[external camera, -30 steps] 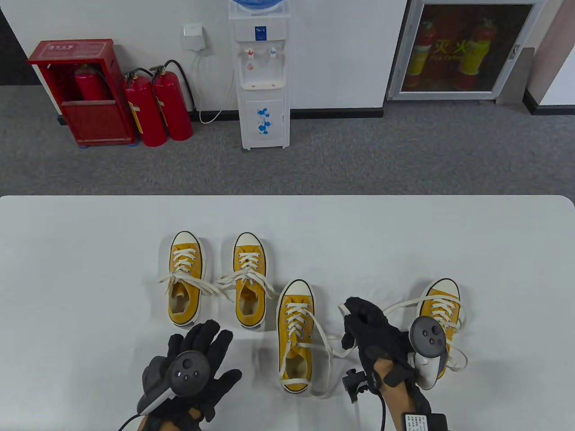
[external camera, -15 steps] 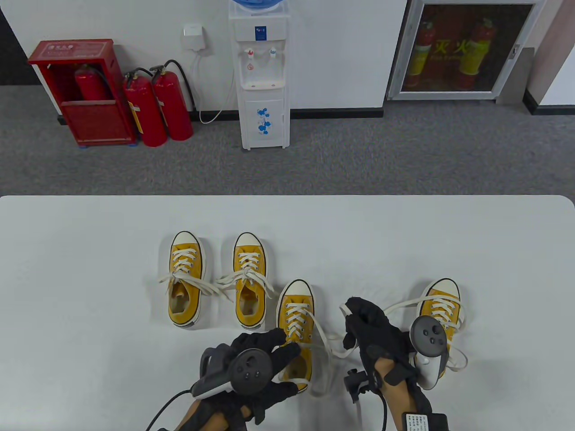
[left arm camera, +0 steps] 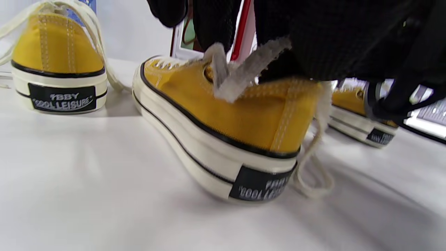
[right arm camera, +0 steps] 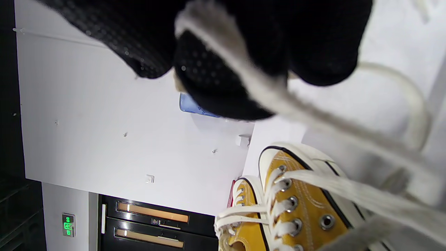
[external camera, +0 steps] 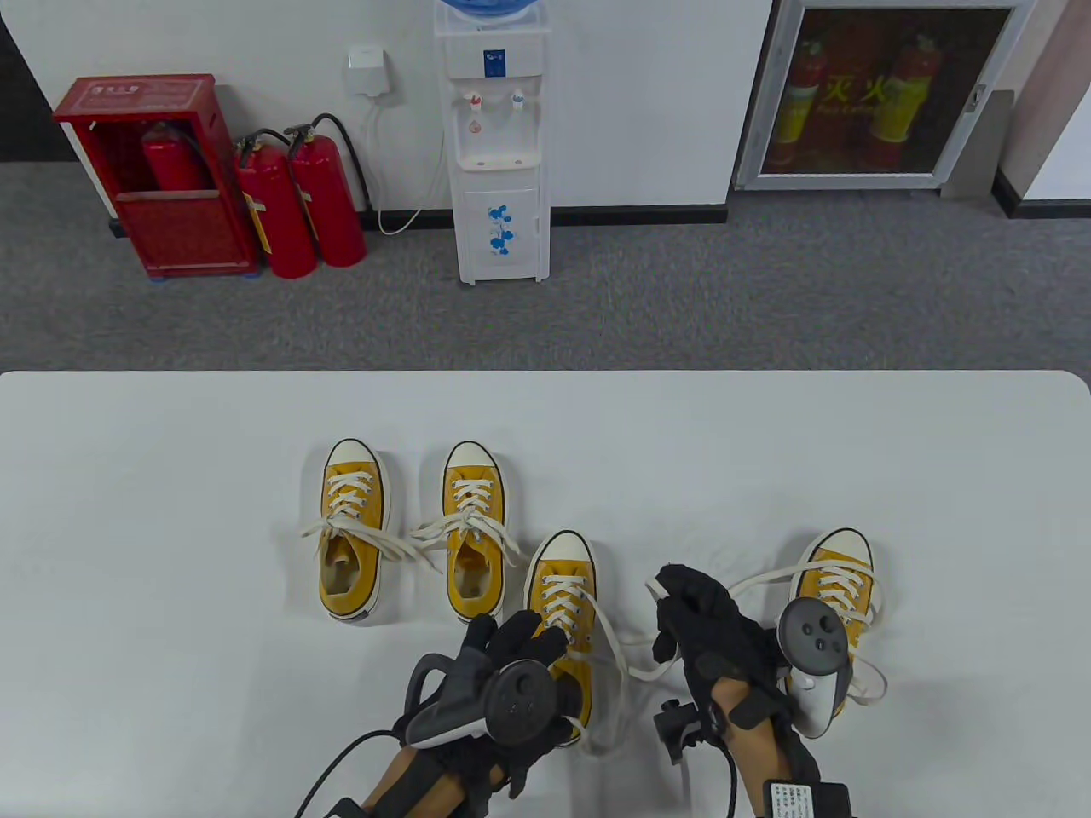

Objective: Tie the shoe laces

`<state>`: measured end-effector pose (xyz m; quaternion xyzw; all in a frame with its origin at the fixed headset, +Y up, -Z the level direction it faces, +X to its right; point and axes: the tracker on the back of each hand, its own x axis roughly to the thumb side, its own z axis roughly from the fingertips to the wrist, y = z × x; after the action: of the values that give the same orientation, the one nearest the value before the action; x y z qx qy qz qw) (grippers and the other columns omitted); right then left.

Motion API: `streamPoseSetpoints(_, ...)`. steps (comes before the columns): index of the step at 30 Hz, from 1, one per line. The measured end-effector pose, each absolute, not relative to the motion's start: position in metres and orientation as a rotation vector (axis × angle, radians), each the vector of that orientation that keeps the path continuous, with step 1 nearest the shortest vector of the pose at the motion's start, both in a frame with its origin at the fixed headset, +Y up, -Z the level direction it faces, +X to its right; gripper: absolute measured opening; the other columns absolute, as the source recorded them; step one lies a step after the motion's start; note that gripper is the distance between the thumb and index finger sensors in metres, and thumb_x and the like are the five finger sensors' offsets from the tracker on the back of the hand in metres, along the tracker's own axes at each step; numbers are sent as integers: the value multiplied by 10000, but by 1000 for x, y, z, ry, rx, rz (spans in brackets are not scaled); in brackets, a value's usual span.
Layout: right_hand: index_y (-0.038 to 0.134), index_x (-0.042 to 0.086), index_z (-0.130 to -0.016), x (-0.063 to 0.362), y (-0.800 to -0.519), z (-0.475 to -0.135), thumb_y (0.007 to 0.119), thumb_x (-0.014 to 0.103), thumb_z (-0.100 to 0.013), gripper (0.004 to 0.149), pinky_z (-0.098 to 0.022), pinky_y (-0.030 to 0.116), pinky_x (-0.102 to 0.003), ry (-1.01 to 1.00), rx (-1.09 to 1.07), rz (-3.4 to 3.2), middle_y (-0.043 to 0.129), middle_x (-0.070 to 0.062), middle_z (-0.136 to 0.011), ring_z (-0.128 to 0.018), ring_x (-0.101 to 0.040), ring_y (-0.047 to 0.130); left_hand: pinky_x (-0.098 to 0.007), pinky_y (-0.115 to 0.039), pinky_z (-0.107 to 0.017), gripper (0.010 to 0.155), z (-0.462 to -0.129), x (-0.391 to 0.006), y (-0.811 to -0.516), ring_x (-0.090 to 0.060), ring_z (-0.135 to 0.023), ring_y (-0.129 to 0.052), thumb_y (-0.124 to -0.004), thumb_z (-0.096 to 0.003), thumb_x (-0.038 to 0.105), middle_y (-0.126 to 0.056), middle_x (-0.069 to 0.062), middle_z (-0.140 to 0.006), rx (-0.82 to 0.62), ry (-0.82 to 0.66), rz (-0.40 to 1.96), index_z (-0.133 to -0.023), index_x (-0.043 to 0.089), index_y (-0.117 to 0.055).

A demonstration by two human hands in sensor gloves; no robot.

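On the white table, left to right: two yellow canvas sneakers with white toe caps side by side, toes away from me, off-white laces spread loose across both. Just right of them and nearer to me sits a third yellow sneaker, its heel end under my left hand. Left wrist view shows my left fingers curled over the collar with an off-white lace end at the top eyelet against them; hand is gripping there, though whether it pinches lace alone or lace plus collar I cannot tell. Right of that shoe, my right hand is raised above the table, fingers closed on the other off-white lace, which runs down to the third sneaker's eyelets. Fourth yellow sneaker stands furthest right, partly behind my right-hand tracker, loose laces looping round it.
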<state>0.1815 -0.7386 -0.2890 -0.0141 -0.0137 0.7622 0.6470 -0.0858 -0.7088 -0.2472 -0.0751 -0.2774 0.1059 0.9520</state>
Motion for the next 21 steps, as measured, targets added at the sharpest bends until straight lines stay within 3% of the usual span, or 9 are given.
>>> streamPoseSetpoints(5, 715, 160, -935, 182, -739, -289, 807, 348, -465, 515, -499, 809, -497, -32, -37, 1731, 876, -18, -703, -321, -107, 1016, -766, -409, -775, 398, -254, -97, -694, -382, -1111, -697, -819, -470, 480, -840, -35, -1092, -121, -532, 422, -838, 361, -912)
streamPoseSetpoints(11, 713, 160, -937, 183, -739, -290, 806, 347, -465, 516, -502, 806, -500, -30, -38, 1728, 875, -18, -705, -323, -109, 1015, -674, -602, -746, 398, -272, -119, -678, -322, -877, -967, -789, -485, 456, -1004, -8, -856, -133, -457, 831, -858, 335, -857)
streamPoseSetpoints(21, 714, 161, -937, 183, -740, -290, 805, 346, -466, 515, -504, 803, -502, -27, -38, 1728, 874, -21, -706, -324, -112, 1014, -589, -768, -640, 399, -302, -132, -702, -263, -667, -1053, -787, -491, 513, -981, 25, -806, -268, -324, 1322, -849, 338, -800)
